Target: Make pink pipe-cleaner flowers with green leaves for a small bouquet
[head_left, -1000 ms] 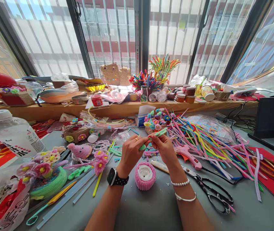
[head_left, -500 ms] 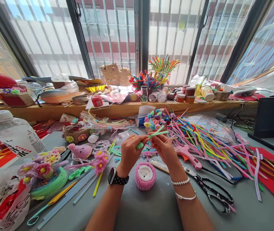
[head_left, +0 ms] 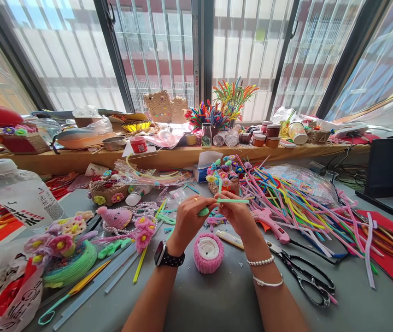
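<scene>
Green strip (head_left: 233,201) was pinched in the fingertips of both our hands, held above the desk (head_left: 217,304), beyond the pink pot and on our side of the flower basket (head_left: 213,186). We counted two free ends; whether they belonged to one bent piece or two crossed ones we could not tell. Our left hand (head_left: 190,219) was closed on it, with one rounded green lump (head_left: 203,211) showing under the fingers, and our right hand (head_left: 237,216) gripped it from the other side. We wore one watch (head_left: 161,252) and two bracelets (head_left: 268,282).

Around us we had one pot (head_left: 208,265), one pair of scissors (head_left: 287,261), one glue gun (head_left: 274,226), one bottle (head_left: 26,198), one pink figure (head_left: 113,217) and at least two clear rods (head_left: 89,292). The loose strips (head_left: 296,207) heaped at right were too many to count.

Bare grey desk showed between our forearms, on the near side of the pot. The rods bounded that room at left, the scissors at right, near our right forearm; the ledge (head_left: 168,159) ran along the far edge.

Our strip was pale green and slim, one end pointing up, the other lying level toward the right.
</scene>
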Action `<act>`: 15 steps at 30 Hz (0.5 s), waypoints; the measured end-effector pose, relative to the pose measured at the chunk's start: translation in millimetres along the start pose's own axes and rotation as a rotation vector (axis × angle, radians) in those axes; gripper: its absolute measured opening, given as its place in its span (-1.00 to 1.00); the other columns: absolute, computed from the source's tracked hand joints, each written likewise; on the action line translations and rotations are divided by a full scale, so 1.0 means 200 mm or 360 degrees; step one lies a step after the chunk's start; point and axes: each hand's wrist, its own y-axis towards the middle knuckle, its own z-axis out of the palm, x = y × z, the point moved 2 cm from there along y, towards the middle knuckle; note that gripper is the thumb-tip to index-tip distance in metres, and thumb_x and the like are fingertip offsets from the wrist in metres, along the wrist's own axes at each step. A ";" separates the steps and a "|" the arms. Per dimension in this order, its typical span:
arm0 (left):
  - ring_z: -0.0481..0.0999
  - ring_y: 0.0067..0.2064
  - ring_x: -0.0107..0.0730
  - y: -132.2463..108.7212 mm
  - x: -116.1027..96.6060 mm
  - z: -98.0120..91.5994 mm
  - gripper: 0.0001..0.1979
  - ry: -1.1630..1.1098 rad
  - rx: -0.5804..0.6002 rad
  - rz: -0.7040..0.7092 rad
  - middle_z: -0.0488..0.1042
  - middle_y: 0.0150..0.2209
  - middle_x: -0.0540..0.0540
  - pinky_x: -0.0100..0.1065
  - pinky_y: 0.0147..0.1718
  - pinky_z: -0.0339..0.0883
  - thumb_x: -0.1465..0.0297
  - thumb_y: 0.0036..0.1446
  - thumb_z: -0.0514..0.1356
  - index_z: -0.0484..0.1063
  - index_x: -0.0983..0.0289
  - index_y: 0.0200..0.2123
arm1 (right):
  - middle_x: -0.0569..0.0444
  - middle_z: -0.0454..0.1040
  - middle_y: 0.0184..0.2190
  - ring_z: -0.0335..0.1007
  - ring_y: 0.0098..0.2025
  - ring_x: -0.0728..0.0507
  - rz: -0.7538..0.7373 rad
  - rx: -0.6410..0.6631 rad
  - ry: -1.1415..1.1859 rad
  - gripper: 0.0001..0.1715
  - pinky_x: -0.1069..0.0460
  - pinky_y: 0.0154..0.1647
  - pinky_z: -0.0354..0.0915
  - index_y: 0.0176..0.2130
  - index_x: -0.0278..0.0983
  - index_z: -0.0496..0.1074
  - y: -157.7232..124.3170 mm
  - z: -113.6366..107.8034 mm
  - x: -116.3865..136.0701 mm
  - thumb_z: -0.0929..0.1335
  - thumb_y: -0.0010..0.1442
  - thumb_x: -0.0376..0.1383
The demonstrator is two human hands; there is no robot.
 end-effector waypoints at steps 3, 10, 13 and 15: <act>0.34 -0.51 -0.50 0.00 0.00 0.01 -0.86 -0.0009 0.0083 0.0032 0.49 -0.51 -0.01 -0.44 -0.40 0.23 0.39 0.04 0.09 0.44 0.24 -0.40 | 0.20 0.20 -0.65 -0.06 -0.63 0.12 0.0072 -0.0014 -0.0082 -0.85 0.15 -0.64 -0.07 -0.50 -0.31 0.43 0.00 -0.01 0.01 0.39 -0.13 -0.26; 0.35 -0.50 -0.49 -0.01 0.01 0.01 -0.82 0.0107 0.0068 -0.0011 0.49 -0.52 0.02 -0.46 -0.47 0.21 0.34 0.06 0.07 0.45 0.24 -0.39 | 0.24 0.14 -0.69 -0.07 -0.64 0.10 0.0018 -0.0090 -0.0193 -0.78 0.14 -0.66 -0.11 -0.52 -0.31 0.39 0.01 0.00 0.00 0.38 -0.14 -0.19; 0.35 -0.49 -0.46 -0.01 0.02 0.01 -0.83 0.0258 0.0034 0.0017 0.49 -0.53 0.01 -0.45 -0.46 0.19 0.35 0.06 0.07 0.45 0.25 -0.38 | 0.25 0.15 -0.70 -0.06 -0.67 0.11 0.0034 -0.0082 -0.0107 -0.70 0.14 -0.68 -0.15 -0.57 -0.30 0.30 0.02 -0.01 -0.02 0.38 -0.15 -0.12; 0.35 -0.48 -0.45 -0.02 0.03 0.01 -0.83 0.0333 0.0041 0.0052 0.49 -0.51 0.01 -0.43 -0.44 0.19 0.37 0.06 0.06 0.44 0.26 -0.37 | 0.24 0.17 -0.71 -0.05 -0.68 0.11 0.0090 -0.0036 -0.0069 -0.64 0.14 -0.70 -0.19 -0.60 -0.31 0.26 0.02 -0.01 -0.02 0.37 -0.15 -0.08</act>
